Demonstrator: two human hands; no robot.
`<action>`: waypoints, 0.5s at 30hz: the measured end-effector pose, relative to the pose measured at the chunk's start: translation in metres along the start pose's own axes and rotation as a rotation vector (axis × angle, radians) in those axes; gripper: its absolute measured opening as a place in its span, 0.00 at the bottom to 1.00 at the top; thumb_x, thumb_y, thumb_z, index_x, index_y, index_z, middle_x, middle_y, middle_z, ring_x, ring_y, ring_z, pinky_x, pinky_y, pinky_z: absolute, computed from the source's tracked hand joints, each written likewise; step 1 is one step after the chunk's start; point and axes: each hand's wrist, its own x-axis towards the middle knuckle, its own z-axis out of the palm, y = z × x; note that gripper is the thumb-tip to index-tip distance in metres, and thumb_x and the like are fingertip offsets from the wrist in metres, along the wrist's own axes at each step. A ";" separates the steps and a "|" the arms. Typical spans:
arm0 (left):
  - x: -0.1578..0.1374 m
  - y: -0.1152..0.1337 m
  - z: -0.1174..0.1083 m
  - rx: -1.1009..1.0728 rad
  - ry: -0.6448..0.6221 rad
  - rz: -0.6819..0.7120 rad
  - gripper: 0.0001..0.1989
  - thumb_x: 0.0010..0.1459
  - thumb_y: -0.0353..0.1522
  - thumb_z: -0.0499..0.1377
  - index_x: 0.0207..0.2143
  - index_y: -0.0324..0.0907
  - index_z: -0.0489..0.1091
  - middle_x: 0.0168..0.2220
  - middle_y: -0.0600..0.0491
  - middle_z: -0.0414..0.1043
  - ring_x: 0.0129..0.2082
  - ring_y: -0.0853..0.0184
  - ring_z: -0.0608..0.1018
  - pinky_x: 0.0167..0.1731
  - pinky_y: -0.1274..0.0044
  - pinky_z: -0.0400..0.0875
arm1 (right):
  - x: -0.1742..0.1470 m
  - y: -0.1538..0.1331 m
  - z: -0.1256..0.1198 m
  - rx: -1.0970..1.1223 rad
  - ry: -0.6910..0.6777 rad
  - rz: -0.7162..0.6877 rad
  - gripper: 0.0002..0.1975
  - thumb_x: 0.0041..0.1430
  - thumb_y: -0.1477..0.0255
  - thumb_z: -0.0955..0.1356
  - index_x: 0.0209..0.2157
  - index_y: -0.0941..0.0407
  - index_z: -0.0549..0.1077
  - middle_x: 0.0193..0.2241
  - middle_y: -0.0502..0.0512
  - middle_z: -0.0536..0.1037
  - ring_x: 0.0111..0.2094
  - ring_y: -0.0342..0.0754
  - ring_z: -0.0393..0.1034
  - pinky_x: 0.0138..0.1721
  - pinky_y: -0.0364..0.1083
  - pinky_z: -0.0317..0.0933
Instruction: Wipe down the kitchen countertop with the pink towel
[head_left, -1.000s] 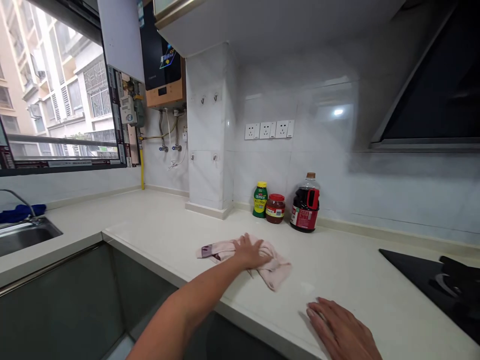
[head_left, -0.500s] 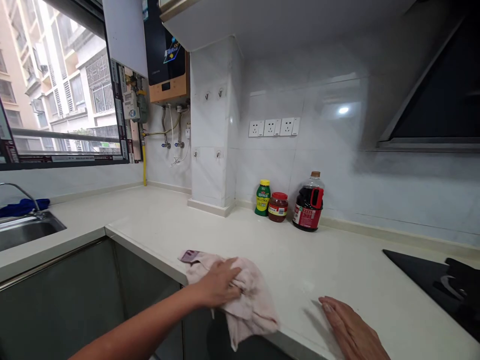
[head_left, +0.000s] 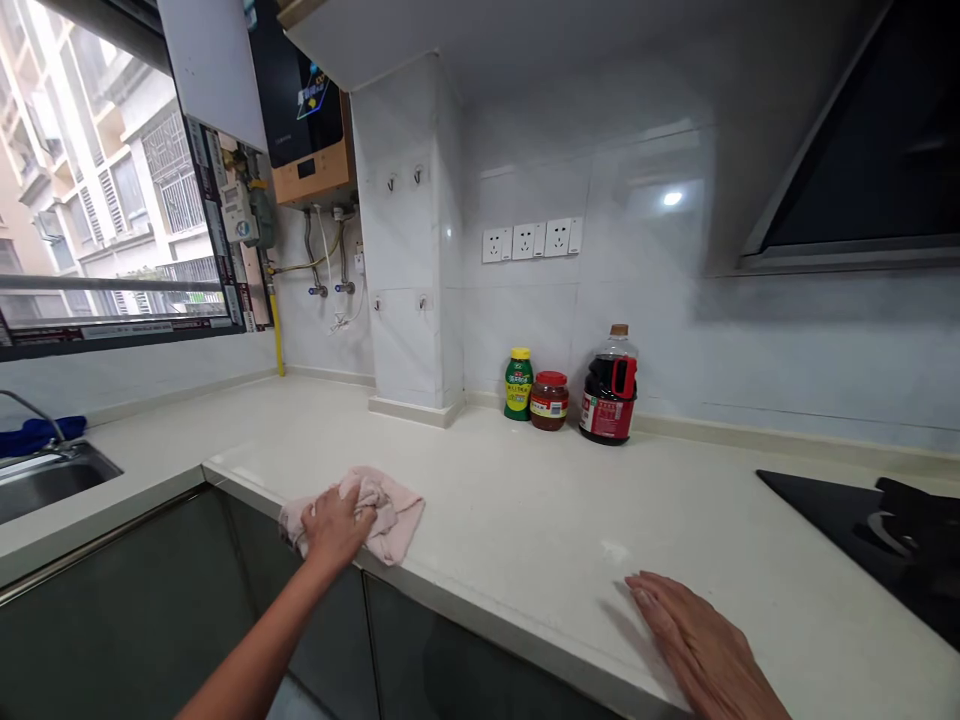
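A crumpled pale pink cloth [head_left: 394, 510] lies on the white countertop [head_left: 495, 515], partly over its front edge. My left hand [head_left: 335, 525] presses down on the cloth, fingers curled into its folds. Farther right, near the front edge, my right hand [head_left: 694, 635] is held low at the countertop with its fingers stretched out and nothing in it. Whether its palm touches the surface I cannot tell.
Against the tiled wall stand a green squeeze bottle [head_left: 518, 385], a red-lidded jar [head_left: 549, 402] and a large dark sauce bottle [head_left: 609, 388]. A black gas stove [head_left: 847, 535] is at right. The metal sink [head_left: 60, 480] with a blue cloth [head_left: 37, 436] is at left.
My left hand has slid the pink cloth left and farther back along the counter's edge. My right hand stays in nearly the same place. The view has shifted slightly.
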 end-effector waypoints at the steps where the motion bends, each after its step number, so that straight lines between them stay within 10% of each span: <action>1: -0.008 0.008 0.003 -0.015 0.026 0.022 0.24 0.60 0.37 0.52 0.58 0.46 0.69 0.57 0.42 0.70 0.58 0.52 0.68 0.57 0.59 0.55 | 0.001 -0.003 -0.001 0.012 0.015 -0.014 0.31 0.68 0.47 0.53 0.56 0.50 0.73 0.57 0.55 0.70 0.59 0.58 0.63 0.59 0.58 0.63; 7: -0.072 0.062 0.017 -0.274 0.159 0.302 0.23 0.57 0.37 0.54 0.56 0.47 0.70 0.59 0.43 0.68 0.59 0.50 0.66 0.60 0.56 0.53 | 0.008 -0.015 -0.007 0.052 0.074 0.002 0.30 0.67 0.47 0.54 0.48 0.50 0.78 0.51 0.57 0.75 0.54 0.58 0.68 0.55 0.56 0.66; 15: -0.154 0.139 0.050 -0.482 -0.088 0.609 0.29 0.53 0.46 0.61 0.58 0.59 0.66 0.71 0.52 0.48 0.68 0.38 0.49 0.63 0.42 0.36 | 0.013 -0.016 -0.006 0.125 0.114 0.027 0.30 0.63 0.42 0.57 0.41 0.47 0.80 0.47 0.57 0.77 0.50 0.61 0.71 0.51 0.57 0.70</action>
